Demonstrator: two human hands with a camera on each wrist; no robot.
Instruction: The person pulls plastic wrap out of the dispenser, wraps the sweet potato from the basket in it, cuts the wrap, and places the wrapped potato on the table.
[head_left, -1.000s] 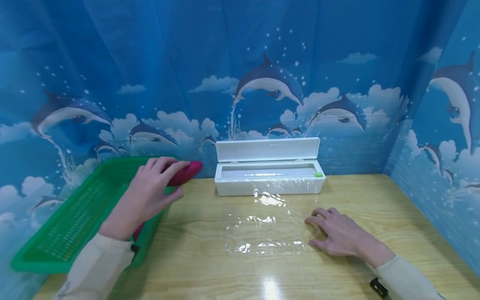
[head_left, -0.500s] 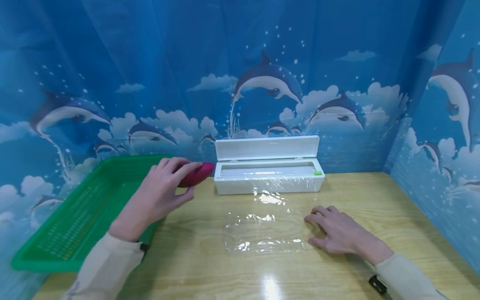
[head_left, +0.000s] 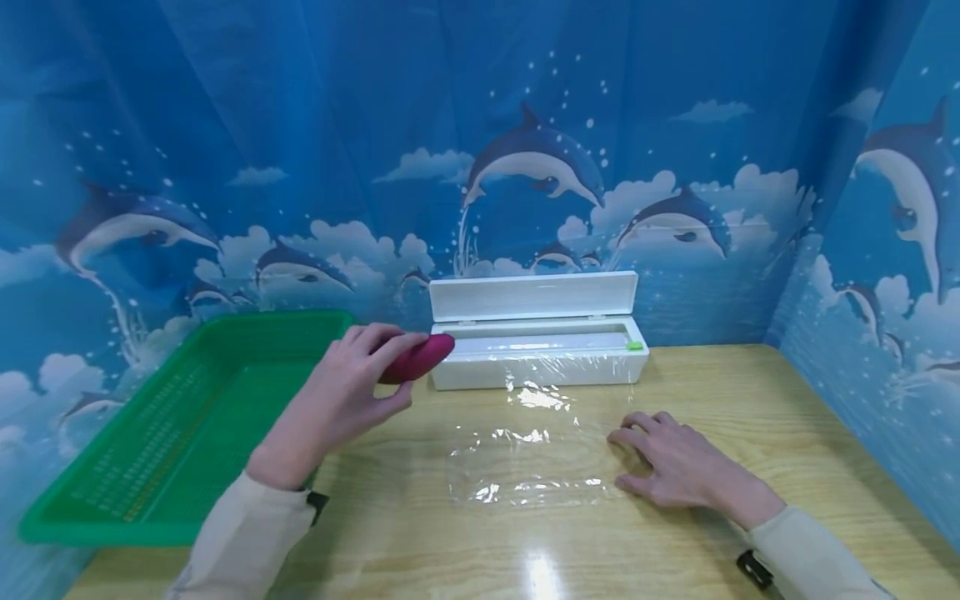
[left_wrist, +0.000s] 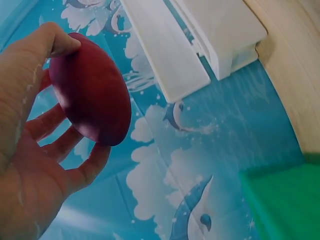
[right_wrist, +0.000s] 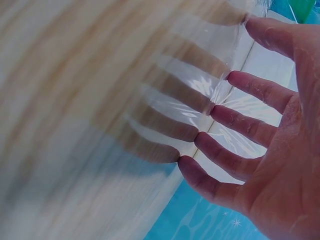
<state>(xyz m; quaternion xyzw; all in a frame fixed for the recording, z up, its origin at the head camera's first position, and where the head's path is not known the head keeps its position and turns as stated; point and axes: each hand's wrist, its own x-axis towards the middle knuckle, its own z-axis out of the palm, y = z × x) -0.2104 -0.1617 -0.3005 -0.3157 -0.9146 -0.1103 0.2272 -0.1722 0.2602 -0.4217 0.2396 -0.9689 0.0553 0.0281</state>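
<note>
My left hand (head_left: 341, 400) grips a smooth, dark pink-red oval object (left_wrist: 92, 90) with thumb and fingertips; its kind is not clear. In the head view this object (head_left: 420, 360) is held above the table, its tip in front of the left end of a white cling film dispenser (head_left: 536, 371). Clear cling film (head_left: 532, 467) stretches from the dispenser toward me, flat on the table. At the film's right edge, my right hand (head_left: 686, 462) rests its spread fingertips on the film and tabletop. In the right wrist view those fingers (right_wrist: 245, 120) are relaxed and hold nothing.
A green plastic basket (head_left: 168, 529) with slotted sides stands at the left of the wooden table (head_left: 420, 558). The dispenser's lid (head_left: 532, 298) is raised, and a green slider (head_left: 634, 346) sits at its right end. A blue dolphin-print curtain (head_left: 360, 108) borders the back and right.
My left hand has carried the pink-red object right, from over the basket's edge to the dispenser's left end. The right hand has stayed in place on the table.
</note>
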